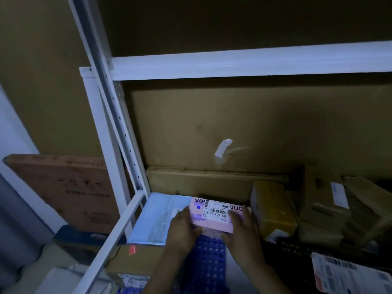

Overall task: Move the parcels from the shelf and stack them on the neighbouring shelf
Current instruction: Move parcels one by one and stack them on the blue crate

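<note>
Dim, bluish — soft (edges warped)

Single head cam, wide-angle, looks forward and steeply down into a dim white metal shelf. Close range: both hands' fingers sit low centre of frame, shelf bay beyond them, floor clutter left of them. No second view.

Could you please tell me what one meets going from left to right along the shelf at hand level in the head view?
Pale blue parcel → left hand → pink parcel → right hand → yellow taped parcel → brown taped box.
</note>
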